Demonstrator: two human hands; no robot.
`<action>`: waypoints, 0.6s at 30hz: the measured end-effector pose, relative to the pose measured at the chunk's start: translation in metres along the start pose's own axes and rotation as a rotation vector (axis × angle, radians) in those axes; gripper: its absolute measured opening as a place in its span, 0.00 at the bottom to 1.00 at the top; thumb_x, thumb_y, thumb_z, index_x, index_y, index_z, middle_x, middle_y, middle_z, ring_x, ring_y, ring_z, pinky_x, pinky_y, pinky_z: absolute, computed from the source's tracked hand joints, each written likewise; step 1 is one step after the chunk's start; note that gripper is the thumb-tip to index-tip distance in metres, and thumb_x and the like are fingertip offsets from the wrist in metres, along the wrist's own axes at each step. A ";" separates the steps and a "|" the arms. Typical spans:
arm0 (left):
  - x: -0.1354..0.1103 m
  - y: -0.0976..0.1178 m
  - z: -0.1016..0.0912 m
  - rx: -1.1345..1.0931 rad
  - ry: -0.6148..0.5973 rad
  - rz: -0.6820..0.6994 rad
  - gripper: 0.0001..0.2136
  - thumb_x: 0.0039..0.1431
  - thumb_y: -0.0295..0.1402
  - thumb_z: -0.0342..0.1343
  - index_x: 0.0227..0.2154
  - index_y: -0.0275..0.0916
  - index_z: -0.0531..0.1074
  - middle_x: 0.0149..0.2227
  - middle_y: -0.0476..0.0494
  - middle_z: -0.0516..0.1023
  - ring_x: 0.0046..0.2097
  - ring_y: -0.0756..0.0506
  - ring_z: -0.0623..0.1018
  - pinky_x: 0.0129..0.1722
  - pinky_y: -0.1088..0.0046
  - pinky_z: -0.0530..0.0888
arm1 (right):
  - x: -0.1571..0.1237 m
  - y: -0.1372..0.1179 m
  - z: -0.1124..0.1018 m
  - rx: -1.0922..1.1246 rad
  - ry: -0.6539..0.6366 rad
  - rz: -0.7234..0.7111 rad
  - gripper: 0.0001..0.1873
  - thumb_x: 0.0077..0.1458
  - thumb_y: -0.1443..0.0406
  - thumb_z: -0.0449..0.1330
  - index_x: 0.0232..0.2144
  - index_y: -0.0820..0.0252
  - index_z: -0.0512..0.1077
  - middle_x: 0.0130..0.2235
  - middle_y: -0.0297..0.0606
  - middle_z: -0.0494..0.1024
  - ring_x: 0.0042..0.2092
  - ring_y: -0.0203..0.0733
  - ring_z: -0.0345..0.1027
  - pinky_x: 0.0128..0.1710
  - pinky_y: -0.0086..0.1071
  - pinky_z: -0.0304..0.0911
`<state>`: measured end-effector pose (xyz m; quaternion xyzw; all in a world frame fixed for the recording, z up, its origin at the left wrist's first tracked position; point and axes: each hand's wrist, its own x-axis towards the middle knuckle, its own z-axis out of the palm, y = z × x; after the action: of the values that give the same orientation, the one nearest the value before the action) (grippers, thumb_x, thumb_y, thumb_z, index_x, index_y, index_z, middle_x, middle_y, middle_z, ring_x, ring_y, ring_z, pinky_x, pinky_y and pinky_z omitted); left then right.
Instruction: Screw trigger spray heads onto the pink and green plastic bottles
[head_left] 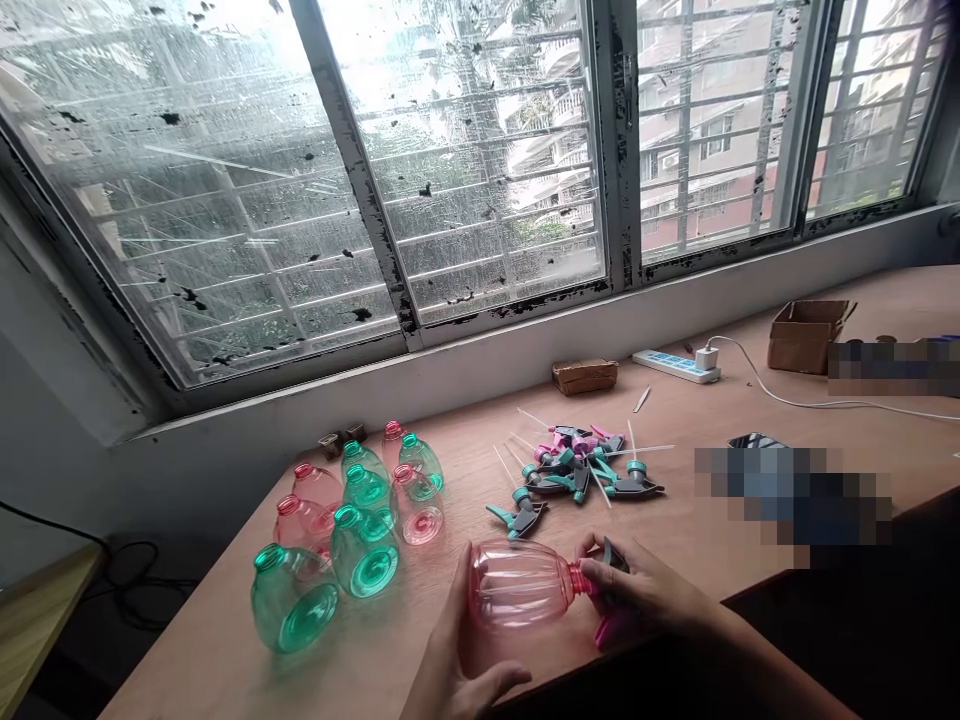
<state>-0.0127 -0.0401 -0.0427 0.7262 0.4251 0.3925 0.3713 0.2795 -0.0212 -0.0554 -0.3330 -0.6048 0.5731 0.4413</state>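
Observation:
A clear pink plastic bottle lies on its side near the table's front edge. My left hand cups its base, fingers curled round it. My right hand is closed round a pink and grey spray trigger head at the bottle's neck. Beyond them lies a pile of teal, pink and grey spray trigger heads with thin white tubes. To the left several empty green and pink bottles lie on their sides.
The wooden table runs along a window sill. On it stand a small cardboard box, a white power strip with a plug and cable, a brown packet and a phone.

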 end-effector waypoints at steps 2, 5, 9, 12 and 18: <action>-0.001 0.003 0.000 -0.050 0.001 -0.015 0.44 0.54 0.38 0.70 0.69 0.51 0.51 0.71 0.44 0.54 0.71 0.34 0.52 0.70 0.54 0.51 | -0.001 0.000 0.000 0.000 0.001 0.006 0.21 0.61 0.49 0.61 0.38 0.61 0.67 0.27 0.32 0.73 0.29 0.39 0.68 0.31 0.31 0.60; -0.001 0.004 0.000 -0.210 0.007 -0.011 0.33 0.63 0.45 0.60 0.68 0.52 0.54 0.69 0.43 0.58 0.69 0.34 0.59 0.67 0.55 0.60 | 0.000 0.001 0.000 0.006 0.009 0.010 0.21 0.60 0.48 0.61 0.38 0.60 0.67 0.27 0.32 0.73 0.29 0.39 0.68 0.31 0.31 0.60; -0.001 0.003 0.002 -0.293 0.014 -0.030 0.39 0.56 0.43 0.68 0.67 0.55 0.54 0.70 0.43 0.56 0.68 0.32 0.60 0.64 0.55 0.66 | 0.002 0.001 0.000 0.039 0.029 0.004 0.21 0.59 0.48 0.62 0.37 0.61 0.67 0.27 0.31 0.72 0.29 0.39 0.68 0.31 0.30 0.60; -0.002 0.002 0.002 -0.195 0.018 -0.001 0.39 0.54 0.39 0.70 0.66 0.56 0.57 0.72 0.46 0.52 0.70 0.31 0.55 0.67 0.54 0.61 | 0.002 0.002 0.000 0.039 0.018 -0.009 0.20 0.60 0.49 0.62 0.37 0.61 0.67 0.27 0.32 0.73 0.29 0.39 0.68 0.31 0.30 0.61; -0.001 -0.003 0.004 -0.207 0.005 0.001 0.37 0.60 0.42 0.64 0.68 0.55 0.52 0.71 0.42 0.55 0.68 0.32 0.62 0.67 0.53 0.61 | 0.002 0.002 0.000 0.034 -0.006 -0.006 0.21 0.60 0.48 0.62 0.37 0.61 0.67 0.26 0.32 0.74 0.28 0.39 0.68 0.30 0.30 0.59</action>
<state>-0.0108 -0.0407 -0.0472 0.6832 0.3829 0.4361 0.4433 0.2787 -0.0196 -0.0567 -0.3217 -0.5974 0.5831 0.4469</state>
